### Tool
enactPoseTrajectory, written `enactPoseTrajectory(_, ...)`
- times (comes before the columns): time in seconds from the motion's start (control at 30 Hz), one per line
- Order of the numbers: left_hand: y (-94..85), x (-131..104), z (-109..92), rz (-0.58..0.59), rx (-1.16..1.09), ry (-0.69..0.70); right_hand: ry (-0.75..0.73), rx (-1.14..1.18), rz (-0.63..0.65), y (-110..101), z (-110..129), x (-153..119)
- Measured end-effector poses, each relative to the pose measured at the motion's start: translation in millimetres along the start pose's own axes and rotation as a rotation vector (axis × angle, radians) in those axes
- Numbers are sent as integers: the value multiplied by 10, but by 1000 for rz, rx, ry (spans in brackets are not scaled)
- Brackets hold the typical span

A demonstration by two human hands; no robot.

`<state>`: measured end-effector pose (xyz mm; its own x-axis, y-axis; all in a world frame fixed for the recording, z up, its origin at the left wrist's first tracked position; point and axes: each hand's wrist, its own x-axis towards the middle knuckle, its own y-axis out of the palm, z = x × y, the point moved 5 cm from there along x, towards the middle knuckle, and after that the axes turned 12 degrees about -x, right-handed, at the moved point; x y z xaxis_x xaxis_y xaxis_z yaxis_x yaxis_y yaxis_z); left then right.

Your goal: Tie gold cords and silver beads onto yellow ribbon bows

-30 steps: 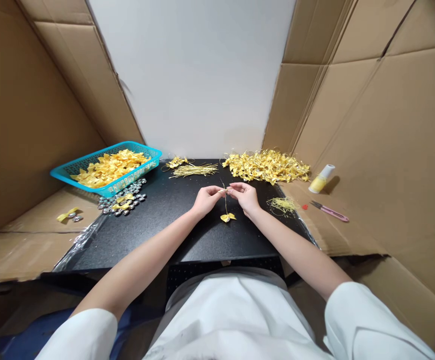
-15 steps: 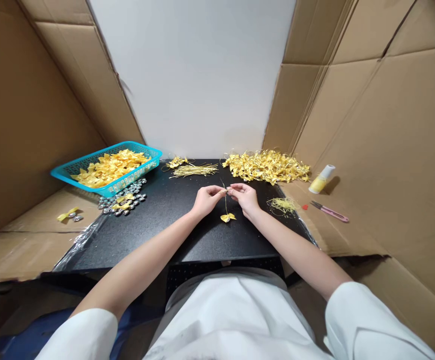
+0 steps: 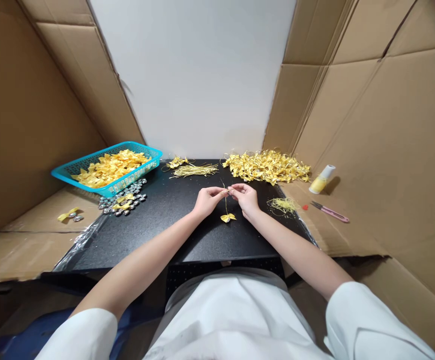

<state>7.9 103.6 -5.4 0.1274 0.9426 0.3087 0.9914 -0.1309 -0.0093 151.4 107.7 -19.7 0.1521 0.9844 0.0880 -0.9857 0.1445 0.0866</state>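
Above the middle of the black table [image 3: 127, 245], my left hand [image 3: 206, 200] and my right hand [image 3: 246, 198] meet fingertip to fingertip. Both are closed in a pinch on a thin gold cord [image 3: 226, 204]. One strand of it sticks up past the fingers, and another runs down to a yellow ribbon bow [image 3: 228, 217] with a small shiny piece at its centre. The exact spot where the cord is pinched is hidden by the fingers. Straight gold cords [image 3: 195, 171] lie in a bundle beyond my left hand.
A turquoise basket [image 3: 106, 190] of yellow bows stands left, beside silver beads [image 3: 138, 192]. Finished-looking bows with cords form a heap [image 3: 266, 166] at the back right. Right of my hands are tangled yellow thread [image 3: 283, 205], a thread spool [image 3: 321, 180] and pink thread snips [image 3: 330, 212]. Cardboard walls [image 3: 401, 140] flank the table.
Almost nothing differs. The fingertips of both hands have shifted slightly around the pinched cord, while the bow hangs in the same place.
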Motion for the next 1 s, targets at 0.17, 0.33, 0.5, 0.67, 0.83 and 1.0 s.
enactPoseTrajectory(0.17,26,-7,26,-4,-58,-30,-82,-44,-18,11,-4,6)
enactPoseTrajectory(0.33,-5,-7,46,-66,-46,-41,-162,-95,-17,12,19,10)
enactPoseTrajectory(0.5,-66,11,62,-173,-89,-92,-416,-463,-103,-46,219,-74)
enactPoseTrajectory(0.67,-67,16,68,-181,-162,-208,-508,-649,-70,-11,278,-116)
enactPoseTrajectory(0.83,-49,4,38,-141,-151,-262,-507,-720,-8,34,256,-116)
enactPoseTrajectory(1.0,-47,8,30,-105,-80,-233,-496,-711,17,38,279,-139)
